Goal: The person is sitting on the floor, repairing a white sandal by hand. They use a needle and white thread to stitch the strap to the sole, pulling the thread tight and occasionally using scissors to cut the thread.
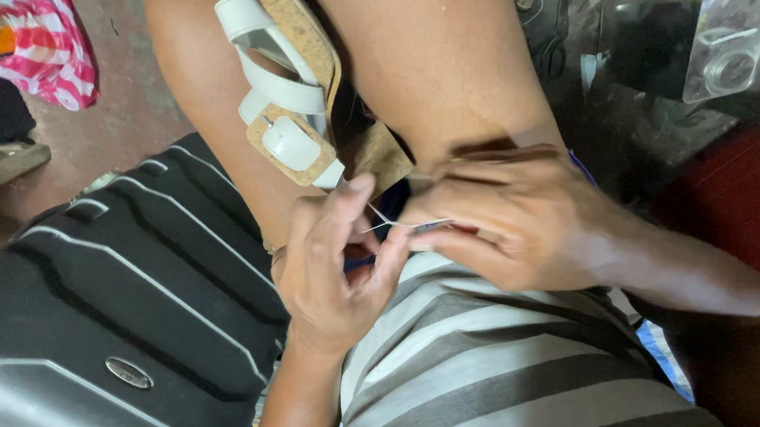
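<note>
On lap | 2 hands: left hand (335, 269) + right hand (511, 219) pinching 1 thread (386, 220) | 1 sandal (285, 98)

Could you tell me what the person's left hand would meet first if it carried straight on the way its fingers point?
Probably the cork sandal: the left hand points up towards its white buckle strap, just beyond the fingertips, though depth is unclear.

Sandal (285, 98): tan cork sole, white straps and buckle. Thread (388, 221): pale, whitish. Shirt (512, 377): broad grey and off-white stripes. Suitcase (110, 310): black ribbed shell with pale highlights and a silver oval badge. Cloth (45, 43): pink-and-white pattern beside an orange patch. Floor (128, 85): dull reddish-brown. Container (727, 47): clear plastic.
</note>
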